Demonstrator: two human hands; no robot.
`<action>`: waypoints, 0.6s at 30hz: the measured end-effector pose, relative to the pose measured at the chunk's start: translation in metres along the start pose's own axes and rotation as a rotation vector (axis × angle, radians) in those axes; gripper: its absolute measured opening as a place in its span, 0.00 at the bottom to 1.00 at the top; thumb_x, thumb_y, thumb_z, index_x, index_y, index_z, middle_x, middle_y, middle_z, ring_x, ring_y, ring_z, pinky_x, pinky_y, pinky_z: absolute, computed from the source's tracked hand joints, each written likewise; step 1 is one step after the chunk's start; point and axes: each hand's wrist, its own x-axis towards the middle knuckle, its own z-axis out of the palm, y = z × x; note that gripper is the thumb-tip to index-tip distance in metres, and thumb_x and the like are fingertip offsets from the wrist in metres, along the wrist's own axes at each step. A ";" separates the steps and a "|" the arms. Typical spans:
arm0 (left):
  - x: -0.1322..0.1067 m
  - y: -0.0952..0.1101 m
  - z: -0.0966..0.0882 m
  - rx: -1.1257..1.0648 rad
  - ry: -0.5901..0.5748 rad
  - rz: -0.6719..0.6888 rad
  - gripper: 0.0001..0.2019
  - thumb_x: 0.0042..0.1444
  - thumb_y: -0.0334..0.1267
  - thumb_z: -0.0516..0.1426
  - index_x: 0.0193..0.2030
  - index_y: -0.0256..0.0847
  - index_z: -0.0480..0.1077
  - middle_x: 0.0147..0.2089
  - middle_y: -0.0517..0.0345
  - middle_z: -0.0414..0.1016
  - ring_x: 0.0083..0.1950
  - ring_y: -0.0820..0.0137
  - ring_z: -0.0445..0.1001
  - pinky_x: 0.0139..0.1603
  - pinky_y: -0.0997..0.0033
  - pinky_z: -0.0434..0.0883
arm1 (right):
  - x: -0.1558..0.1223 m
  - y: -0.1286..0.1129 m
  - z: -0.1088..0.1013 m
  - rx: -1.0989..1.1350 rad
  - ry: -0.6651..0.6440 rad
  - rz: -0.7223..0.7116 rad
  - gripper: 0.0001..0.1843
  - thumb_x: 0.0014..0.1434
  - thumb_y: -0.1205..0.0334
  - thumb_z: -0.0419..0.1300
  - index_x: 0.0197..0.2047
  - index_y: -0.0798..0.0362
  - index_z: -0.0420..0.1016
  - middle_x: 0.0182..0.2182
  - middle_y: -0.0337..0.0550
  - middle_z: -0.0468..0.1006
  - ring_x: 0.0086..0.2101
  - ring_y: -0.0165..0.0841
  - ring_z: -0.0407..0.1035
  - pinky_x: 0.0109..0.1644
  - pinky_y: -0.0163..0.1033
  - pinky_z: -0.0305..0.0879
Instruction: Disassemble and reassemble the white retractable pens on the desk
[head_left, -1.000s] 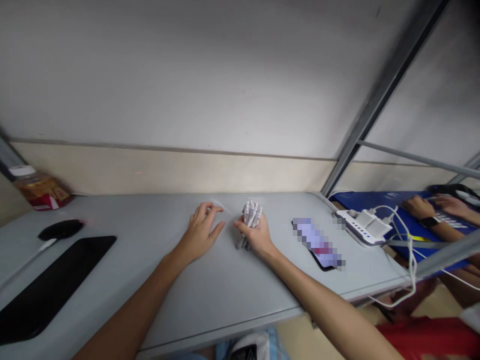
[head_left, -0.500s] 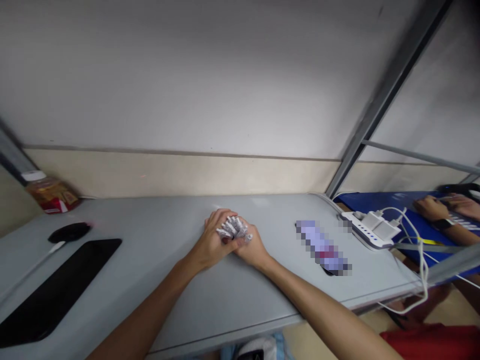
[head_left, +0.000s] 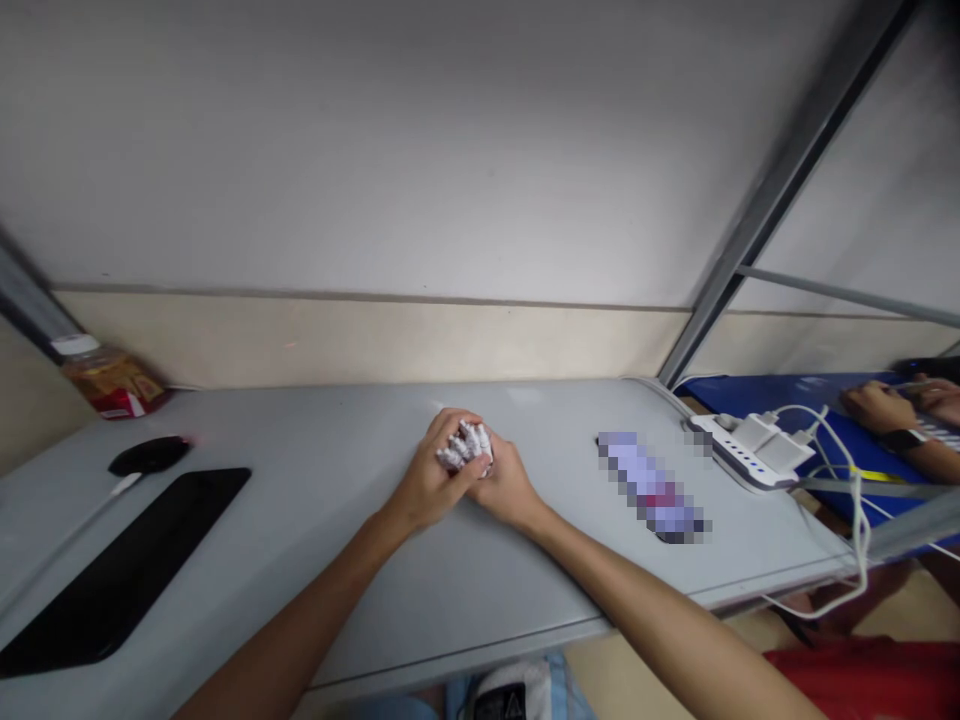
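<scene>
Both hands are pressed together around a bunched white-and-grey wad, which looks like crumpled paper (head_left: pixel 463 446), over the middle of the grey desk (head_left: pixel 360 610). My left hand (head_left: pixel 429 475) is closed around its left side, with the thumb laid across the front. My right hand (head_left: pixel 511 485) is closed against the right side and partly behind it. Ridged folds of the wad show between the hands; the rest is hidden by fingers and palms.
At left are a drink bottle (head_left: pixel 112 380), a black mouse (head_left: pixel 150 456) with a white cable and a long black pad (head_left: pixel 127 575). A blurred phone (head_left: pixel 651 488) and a white power strip (head_left: pixel 746 455) lie right. Another person's hands (head_left: pixel 881 408) are over a blue desk beyond.
The wad looks more compact, with fewer strip-like ends showing between my hands. My hands have squeezed closer around it. The view has shifted slightly.
</scene>
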 end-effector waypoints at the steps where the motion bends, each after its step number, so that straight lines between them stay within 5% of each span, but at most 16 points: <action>1: 0.001 0.001 0.000 -0.052 0.010 -0.037 0.15 0.54 0.41 0.56 0.49 0.43 0.65 0.48 0.53 0.68 0.49 0.64 0.69 0.52 0.64 0.67 | 0.000 0.000 0.000 0.059 -0.016 0.022 0.15 0.45 0.70 0.58 0.40 0.53 0.70 0.31 0.38 0.74 0.30 0.30 0.66 0.34 0.33 0.63; 6: 0.001 -0.005 0.003 -0.428 -0.084 -0.414 0.17 0.52 0.48 0.59 0.43 0.41 0.65 0.29 0.63 0.69 0.26 0.73 0.69 0.26 0.73 0.67 | 0.001 -0.010 -0.001 0.421 -0.336 0.284 0.07 0.45 0.67 0.61 0.32 0.55 0.70 0.23 0.36 0.73 0.25 0.30 0.69 0.31 0.35 0.67; 9: 0.002 -0.011 0.004 -0.511 -0.071 -0.520 0.15 0.48 0.47 0.63 0.37 0.40 0.67 0.27 0.64 0.70 0.26 0.74 0.69 0.27 0.74 0.67 | 0.001 -0.013 -0.002 0.535 -0.363 0.358 0.14 0.42 0.62 0.67 0.34 0.55 0.72 0.27 0.38 0.75 0.29 0.30 0.70 0.36 0.37 0.69; 18: 0.004 -0.016 0.001 -0.559 -0.001 -0.578 0.12 0.45 0.42 0.64 0.35 0.38 0.72 0.32 0.58 0.75 0.32 0.69 0.74 0.34 0.72 0.69 | 0.005 -0.002 -0.016 0.084 -0.313 0.217 0.17 0.44 0.53 0.69 0.33 0.55 0.73 0.26 0.36 0.72 0.27 0.28 0.63 0.30 0.32 0.61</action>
